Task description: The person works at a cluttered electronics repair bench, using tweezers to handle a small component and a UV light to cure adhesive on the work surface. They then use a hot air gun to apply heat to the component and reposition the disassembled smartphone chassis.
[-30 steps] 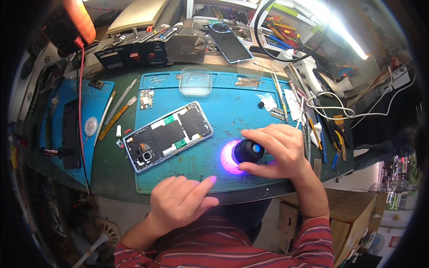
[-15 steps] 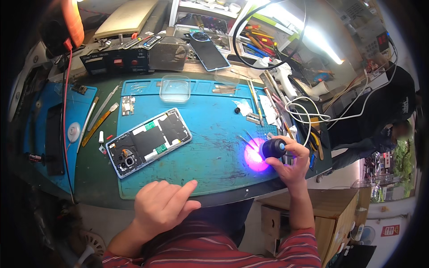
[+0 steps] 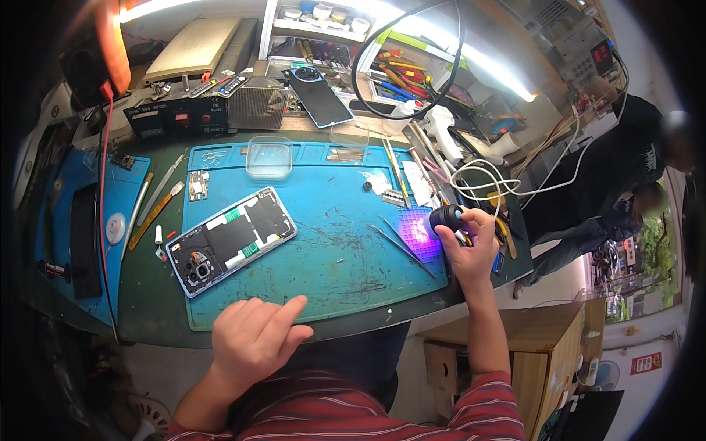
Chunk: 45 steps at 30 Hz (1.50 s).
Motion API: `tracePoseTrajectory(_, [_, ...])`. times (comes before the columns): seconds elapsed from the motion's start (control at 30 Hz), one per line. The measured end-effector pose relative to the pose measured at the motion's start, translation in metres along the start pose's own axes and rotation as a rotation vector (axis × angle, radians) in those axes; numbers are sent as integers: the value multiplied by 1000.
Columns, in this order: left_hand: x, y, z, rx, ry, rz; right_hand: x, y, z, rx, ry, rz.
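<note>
A small black lamp is pinched in the fingers of my right hand. Its purple light falls on the gridded right corner of the blue work mat. Alongside the lit patch lies a pair of tweezers. My left hand hovers at the mat's near edge, its index finger and thumb apart and the other fingers curled, with nothing in it. Beyond it, an opened phone lies slantwise on the mat, with its inner parts and camera module showing.
A clear plastic box stands at the mat's far edge. Left of the mat are a yellow knife and a white cap. A phone back cover leans at the back. White cable loops at right, where another person stands.
My right hand has moved the lamp away from me, so its light has shifted from the mat's near right onto the gridded corner. The view has shifted slightly; my left hand keeps its pose.
</note>
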State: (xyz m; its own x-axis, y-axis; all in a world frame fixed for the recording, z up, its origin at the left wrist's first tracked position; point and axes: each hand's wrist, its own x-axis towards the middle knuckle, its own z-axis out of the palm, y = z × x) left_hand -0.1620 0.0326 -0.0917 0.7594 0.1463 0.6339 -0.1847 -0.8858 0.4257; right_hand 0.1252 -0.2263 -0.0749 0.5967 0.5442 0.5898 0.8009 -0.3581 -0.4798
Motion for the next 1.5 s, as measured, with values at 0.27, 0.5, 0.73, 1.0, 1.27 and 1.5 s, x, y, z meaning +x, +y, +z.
tracePoseTrajectory(0.27, [0,1,-1,8,-11,-6,6,-2,6,42,21,-38])
tracePoseTrajectory(0.5, [-1,1,0,10,-7,-6,4,1,6,21,-19,-3])
tracePoseTrajectory(0.73, [-1,1,-1,14,-5,-7,11,-4,4,-7,-3,-27])
tracePoseTrajectory(1.0, [6,1,-3,-18,-72,8,14,-4,9,-315,-11,-185])
tracePoseTrajectory(1.27, [35,10,-2,54,-291,-58,5,-60,-4,-239,-215,-245])
tracePoseTrajectory(1.5, [48,9,8,132,-399,4,3,-59,16,-284,-376,-330])
